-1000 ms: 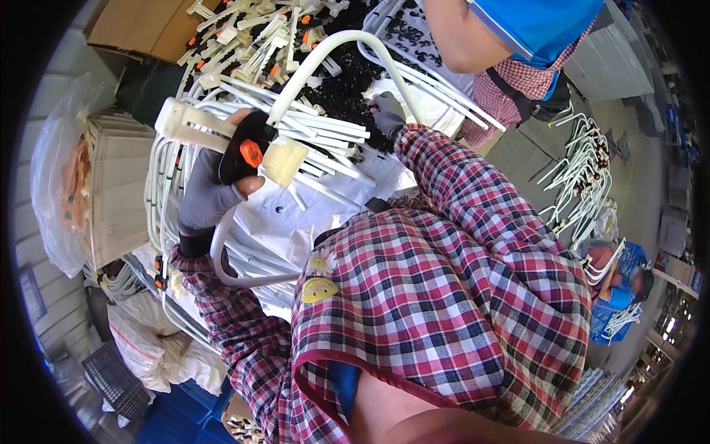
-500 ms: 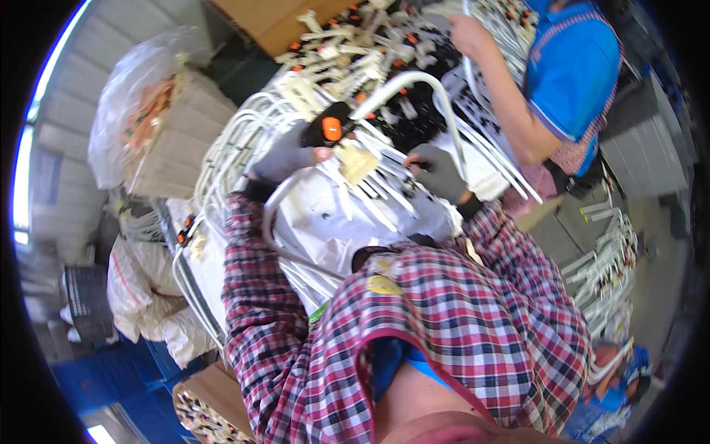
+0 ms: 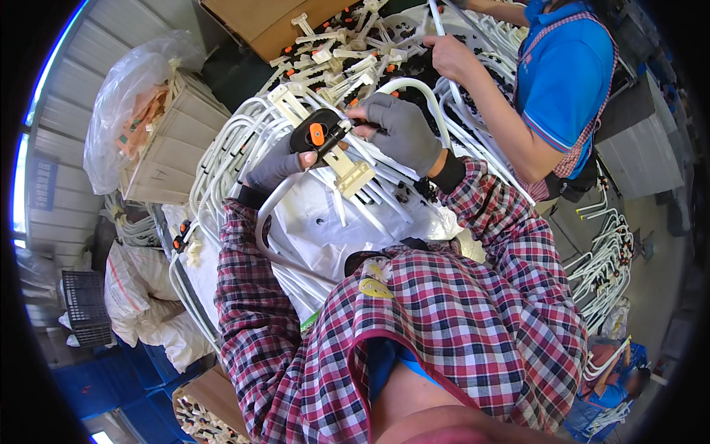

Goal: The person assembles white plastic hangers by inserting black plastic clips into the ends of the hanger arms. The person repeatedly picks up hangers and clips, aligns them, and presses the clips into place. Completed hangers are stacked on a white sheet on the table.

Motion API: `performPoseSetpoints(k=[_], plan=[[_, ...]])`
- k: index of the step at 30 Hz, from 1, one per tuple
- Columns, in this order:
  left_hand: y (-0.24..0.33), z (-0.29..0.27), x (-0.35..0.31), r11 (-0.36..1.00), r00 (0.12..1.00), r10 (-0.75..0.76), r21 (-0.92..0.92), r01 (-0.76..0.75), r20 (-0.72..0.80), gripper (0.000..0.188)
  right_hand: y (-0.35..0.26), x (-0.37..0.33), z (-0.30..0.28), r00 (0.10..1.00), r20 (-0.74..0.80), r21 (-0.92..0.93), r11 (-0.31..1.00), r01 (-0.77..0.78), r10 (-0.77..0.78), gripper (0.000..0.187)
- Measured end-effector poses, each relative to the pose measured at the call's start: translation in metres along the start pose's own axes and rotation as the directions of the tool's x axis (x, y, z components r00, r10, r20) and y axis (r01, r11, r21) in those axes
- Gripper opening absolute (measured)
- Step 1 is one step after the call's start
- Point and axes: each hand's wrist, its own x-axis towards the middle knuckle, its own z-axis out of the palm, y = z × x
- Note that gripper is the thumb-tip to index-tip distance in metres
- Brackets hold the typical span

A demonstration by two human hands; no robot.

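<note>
My left hand [image 3: 275, 166], in a grey fingerless glove, grips a black plastic clamp [image 3: 302, 136] with an orange button. A cream plastic bracket [image 3: 350, 175] is joined to the clamp and hangs toward me. My right hand [image 3: 405, 135], gloved alike, is closed beside the clamp, fingertips pinching a small black part [image 3: 358, 124] at its end. Bent white tubes [image 3: 237, 152] lie in a heap under both hands. One white tube [image 3: 265, 214] curves past my left wrist. The palm side of my left hand is hidden.
Cream brackets with orange buttons [image 3: 355, 63] are piled at the back by a cardboard box [image 3: 277, 22]. A co-worker in blue [image 3: 551, 81] stands at the right, holding a white tube. White sacks [image 3: 140, 288] and a black basket [image 3: 87, 307] stand at the left.
My right hand has moved up and left from the tubes to the black clamp. The clamp has shifted slightly left in the picture, and the co-worker's hand has moved left.
</note>
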Motion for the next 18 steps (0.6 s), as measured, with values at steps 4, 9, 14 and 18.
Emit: performPoseSetpoints(k=[4, 9, 14, 18], plan=[[-0.019, 0.001, -0.006, 0.986, 1.000, 0.030, -0.164, -0.031, -0.006, 0.100, 0.008, 0.008, 0.001, 0.902, -0.004, -0.312, 0.858, 0.409, -0.431, 0.027], [-0.021, 0.007, -0.011, 0.967, 0.999, 0.037, -0.252, -0.038, -0.008, 0.095, 0.013, 0.010, 0.009, 0.869, 0.043, -0.252, 0.836, 0.487, -0.493, 0.033], [-0.009, 0.007, -0.012, 0.984, 0.999, 0.012, -0.177, -0.021, -0.050, 0.092, 0.015, 0.018, 0.005, 0.936, 0.116, -0.233, 0.907, 0.351, -0.333, 0.040], [-0.007, 0.001, -0.013, 1.000, 0.998, 0.006, -0.015, -0.008, -0.069, 0.086, 0.009, 0.044, -0.004, 0.941, 0.332, -0.252, 0.956, 0.149, -0.059, 0.052]])
